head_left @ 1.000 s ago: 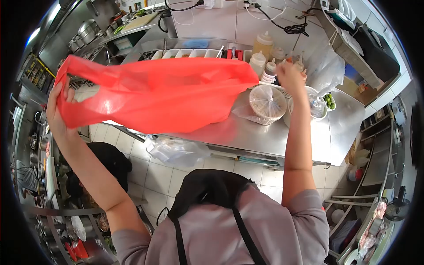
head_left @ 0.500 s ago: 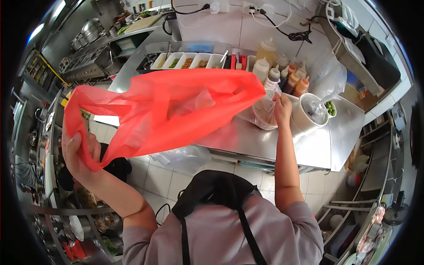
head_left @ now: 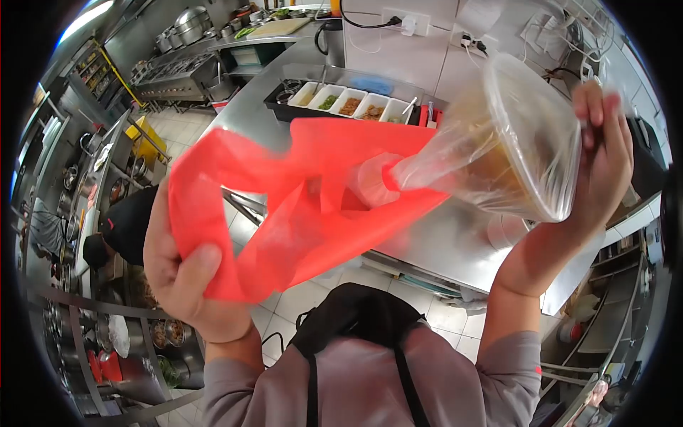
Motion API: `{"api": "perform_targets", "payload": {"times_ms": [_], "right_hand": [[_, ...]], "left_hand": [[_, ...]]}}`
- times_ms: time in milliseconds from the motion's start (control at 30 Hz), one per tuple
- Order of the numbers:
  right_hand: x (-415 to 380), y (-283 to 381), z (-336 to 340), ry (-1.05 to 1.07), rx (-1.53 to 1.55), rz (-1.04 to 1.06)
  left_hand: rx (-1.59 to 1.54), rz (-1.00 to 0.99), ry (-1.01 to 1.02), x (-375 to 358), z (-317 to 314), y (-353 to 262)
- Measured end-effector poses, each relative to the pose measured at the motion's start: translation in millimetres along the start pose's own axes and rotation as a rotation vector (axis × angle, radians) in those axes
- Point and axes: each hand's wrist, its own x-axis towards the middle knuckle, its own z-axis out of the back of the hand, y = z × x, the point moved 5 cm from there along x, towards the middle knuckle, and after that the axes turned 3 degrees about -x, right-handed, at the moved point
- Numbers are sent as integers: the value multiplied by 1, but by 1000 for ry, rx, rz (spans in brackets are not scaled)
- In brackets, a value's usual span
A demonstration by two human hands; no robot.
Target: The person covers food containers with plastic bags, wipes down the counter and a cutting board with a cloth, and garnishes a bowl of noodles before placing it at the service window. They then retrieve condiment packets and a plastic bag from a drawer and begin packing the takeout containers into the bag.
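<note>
My left hand (head_left: 181, 274) is closed around the handle side of a red plastic bag (head_left: 327, 235), which hangs spread out in front of me with its mouth turned to the right. In my right hand (head_left: 605, 160), raised at the right, is a round takeaway container (head_left: 530, 142) wrapped in a clear plastic bag. The container is tilted on its side, a brownish content showing through. Its wrapper's gathered neck (head_left: 420, 167) points left and reaches into the mouth of the red bag. Some of my right fingers are hidden behind the container.
A steel counter (head_left: 427, 231) holds a black rack of white food trays (head_left: 348, 107) at the back. Wall sockets (head_left: 405, 25) and cords are above it. A stove (head_left: 178, 75) is at the far left. Another person in black (head_left: 128, 228) is at the left.
My right hand has lifted the clear-bagged container off the counter and brought it up beside the red bag. My left hand, still holding the red bag, has shifted right. The view has turned.
</note>
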Motion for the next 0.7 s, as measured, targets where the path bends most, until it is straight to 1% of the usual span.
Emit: {"api": "perform_targets", "payload": {"times_ms": [33, 67, 100, 133, 167, 200, 233, 267, 300, 367, 433, 500, 600, 700], "right_hand": [[8, -3, -13, 31, 106, -17], [12, -15, -32, 109, 154, -53], [16, -26, -52, 185, 198, -93], [10, -29, -74, 257, -10, -79], [7, -52, -93, 337, 54, -124], [-1, -71, -116, 434, 91, -199], [-17, -82, -136, 534, 38, -373], [-29, -102, -154, 542, 26, -477], [-40, -118, -170, 676, 74, -446], [-61, -180, -196, 758, -49, -446], [-83, -203, -208, 856, -315, -326], [-103, -255, -223, 986, -460, -117], [-121, -308, -231, 1011, -546, -156], [-138, -357, -231, 958, -609, -189]], "left_hand": [[22, -2, -12, 4, -2, -2], [44, -3, -24, 7, -4, -4], [46, -19, -99, 10, -21, -10], [65, -65, -131, 15, -26, -10], [86, -110, -164, 19, -32, -11], [109, -153, -198, 24, -38, -12], [109, -141, -160, 27, -38, -14], [110, -139, -115, 33, -38, -14], [110, -136, -70, 38, -38, -15], [122, -111, 26, 48, -39, -19], [121, -90, 137, 55, -39, -20], [94, -91, 258, 59, -38, -17], [126, -79, 248, 59, -46, -11], [249, -58, 193, 56, -43, 4]]}}
